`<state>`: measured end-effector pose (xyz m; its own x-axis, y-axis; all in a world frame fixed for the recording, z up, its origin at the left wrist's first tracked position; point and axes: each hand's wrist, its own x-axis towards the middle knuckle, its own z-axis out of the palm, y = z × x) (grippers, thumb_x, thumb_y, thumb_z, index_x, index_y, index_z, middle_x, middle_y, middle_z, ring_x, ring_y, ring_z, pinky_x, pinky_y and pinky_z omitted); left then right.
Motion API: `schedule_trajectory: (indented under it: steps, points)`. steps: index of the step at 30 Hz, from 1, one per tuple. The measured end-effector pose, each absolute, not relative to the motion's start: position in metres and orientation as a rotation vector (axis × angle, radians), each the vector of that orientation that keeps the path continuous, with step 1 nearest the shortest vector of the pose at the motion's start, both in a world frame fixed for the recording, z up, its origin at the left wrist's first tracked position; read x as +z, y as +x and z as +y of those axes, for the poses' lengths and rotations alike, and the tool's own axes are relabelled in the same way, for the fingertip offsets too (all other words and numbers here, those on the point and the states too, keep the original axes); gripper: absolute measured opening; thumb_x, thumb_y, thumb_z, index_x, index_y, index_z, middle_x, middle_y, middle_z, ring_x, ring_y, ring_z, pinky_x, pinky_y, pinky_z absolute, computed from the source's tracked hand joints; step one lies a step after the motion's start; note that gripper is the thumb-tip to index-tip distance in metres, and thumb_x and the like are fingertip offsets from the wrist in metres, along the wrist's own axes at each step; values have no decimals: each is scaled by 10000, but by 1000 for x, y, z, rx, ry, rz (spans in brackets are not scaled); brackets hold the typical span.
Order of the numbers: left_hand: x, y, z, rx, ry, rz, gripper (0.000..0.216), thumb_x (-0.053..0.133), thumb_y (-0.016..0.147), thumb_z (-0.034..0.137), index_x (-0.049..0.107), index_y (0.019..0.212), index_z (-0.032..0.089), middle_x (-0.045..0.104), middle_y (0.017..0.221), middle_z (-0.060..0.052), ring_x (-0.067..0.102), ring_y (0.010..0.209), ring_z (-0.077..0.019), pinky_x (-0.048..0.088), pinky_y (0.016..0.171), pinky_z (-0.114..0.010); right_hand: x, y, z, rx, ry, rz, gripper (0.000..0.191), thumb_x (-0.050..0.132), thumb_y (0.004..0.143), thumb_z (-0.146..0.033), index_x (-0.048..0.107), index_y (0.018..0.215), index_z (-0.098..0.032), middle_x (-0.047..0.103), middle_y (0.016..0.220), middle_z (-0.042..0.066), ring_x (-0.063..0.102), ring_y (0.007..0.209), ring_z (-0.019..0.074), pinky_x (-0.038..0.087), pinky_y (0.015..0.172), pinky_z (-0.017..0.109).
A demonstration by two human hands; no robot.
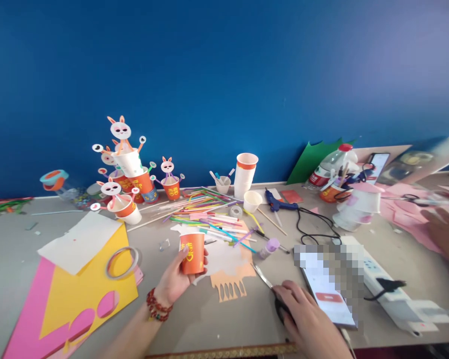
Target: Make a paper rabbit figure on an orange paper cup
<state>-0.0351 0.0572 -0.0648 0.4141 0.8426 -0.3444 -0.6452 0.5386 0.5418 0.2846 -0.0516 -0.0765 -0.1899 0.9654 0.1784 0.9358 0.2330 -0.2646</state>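
Observation:
An orange paper cup [193,253] with yellow lettering stands upright in my left hand [172,281], thumb in front and fingers around the far side. A beaded bracelet circles that wrist. My right hand [307,316] rests low over the black handles of a pair of scissors [263,277], fingers closed on them. The blades point away to the left and look closed together. Between my hands lies cut orange paper [228,289] with a row of slots, next to white paper. A purple-capped glue stick [270,248] stands beyond the scissors.
Left: yellow sheets [86,294], a tape roll [122,263] and paper-cup rabbits [125,164]. Behind: coloured sticks [209,214], stacked cups [246,174], a corded glue gun [280,202]. Right: a phone [324,279], a power strip [381,284] and another person's hand [447,234] near pink paper.

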Motion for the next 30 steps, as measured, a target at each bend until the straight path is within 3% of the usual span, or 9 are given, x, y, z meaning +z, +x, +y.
schedule_trajectory:
  steps: [4, 8, 10, 14, 16, 18, 22, 26, 30]
  points:
    - [-64, -34, 57, 965, 370, 575, 352, 640, 863, 366, 680, 1077, 89, 694, 1009, -125, 663, 873, -204, 548, 784, -331, -82, 293, -52, 360, -1757, -2135, 580, 455, 653, -74, 631, 1185, -224, 667, 1112, 111, 688, 914, 262, 581, 764, 362]
    - [-61, -34, 53, 945, 465, 478, 431, 662, 824, 430, 678, 1101, 100, 675, 1100, -161, 658, 938, -240, 522, 823, -349, -81, 289, -55, 815, -1655, -1826, 596, 520, 677, -141, 589, 1258, -257, 670, 1052, 100, 675, 740, 204, 570, 619, 286]
    - [-61, -34, 48, 908, 570, 428, 583, 737, 725, 481, 650, 1172, 117, 642, 1191, -190, 633, 1045, -311, 509, 854, -391, -76, 275, -53, 1059, -1517, -1574, 529, 542, 709, -187, 597, 1232, -250, 671, 1020, 104, 658, 745, 203, 554, 592, 279]
    - [-61, -32, 36, 751, 681, 379, 950, 853, 494, 509, 558, 1315, 133, 639, 1216, -210, 559, 1172, -421, 454, 934, -475, -59, 224, -34, 1519, -1078, -1236, 336, 666, 717, -326, 649, 1037, -225, 696, 982, 121, 663, 888, 266, 541, 680, 331]
    - [-61, -29, 33, 696, 714, 378, 994, 860, 454, 514, 562, 1311, 108, 645, 1204, -215, 542, 1191, -438, 422, 971, -488, -53, 196, -21, 1698, -965, -1119, 353, 753, 677, -371, 643, 976, -219, 692, 982, 113, 653, 887, 265, 523, 690, 328]
    - [-59, -27, 33, 708, 763, 379, 950, 846, 465, 537, 599, 1266, 91, 643, 1207, -220, 535, 1196, -444, 421, 973, -485, -51, 173, -9, 1765, -935, -978, 392, 759, 693, -460, 627, 973, -221, 672, 923, 86, 629, 745, 214, 474, 566, 271]
    - [-56, -31, 39, 854, 832, 376, 872, 807, 526, 575, 617, 1251, 129, 627, 1248, -199, 542, 1192, -425, 460, 927, -472, -55, 152, 8, 1734, -896, -978, 405, 701, 753, -571, 583, 902, -213, 561, 704, -1, 464, 504, 112, 354, 472, 228]
    - [-54, -41, 43, 924, 841, 374, 803, 758, 592, 614, 625, 1244, 165, 690, 1131, -171, 604, 1114, -392, 497, 864, -449, -51, 151, 28, 1309, -1010, -1334, 362, 643, 827, -532, 524, 730, -204, 463, 590, -38, 398, 500, 106, 327, 463, 217]
    - [-52, -47, 44, 923, 821, 368, 730, 730, 650, 603, 638, 1222, 160, 724, 1030, -152, 660, 1008, -363, 512, 830, -430, -47, 148, 47, 890, -1113, -1605, 215, 597, 890, -427, 608, 852, -216, 502, 622, -28, 427, 537, 127, 376, 495, 226]
